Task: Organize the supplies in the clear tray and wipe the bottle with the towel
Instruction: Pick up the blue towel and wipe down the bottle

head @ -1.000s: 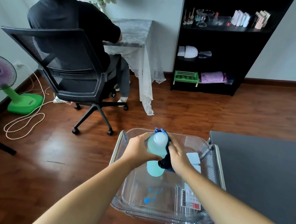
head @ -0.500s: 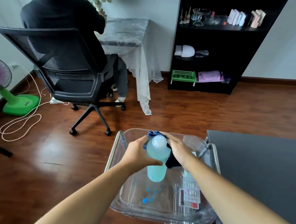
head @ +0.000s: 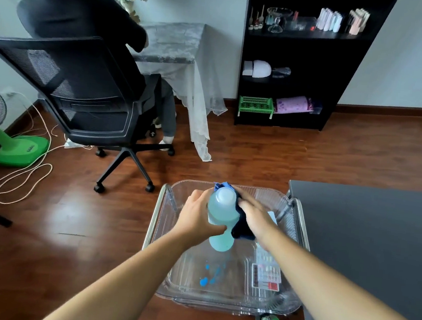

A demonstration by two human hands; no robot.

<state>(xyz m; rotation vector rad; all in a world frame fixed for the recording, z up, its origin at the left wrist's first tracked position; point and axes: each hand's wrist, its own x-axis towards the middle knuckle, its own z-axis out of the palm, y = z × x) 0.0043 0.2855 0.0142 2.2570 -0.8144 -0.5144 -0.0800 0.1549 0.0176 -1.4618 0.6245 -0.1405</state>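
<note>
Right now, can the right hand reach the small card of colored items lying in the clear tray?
Probably yes. The card lies uncovered in the clear tray, below the right hand. But that hand is busy pressing the towel against the bottle.

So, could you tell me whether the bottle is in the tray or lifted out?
Lifted: the left hand holds the bottle above the tray.
</note>
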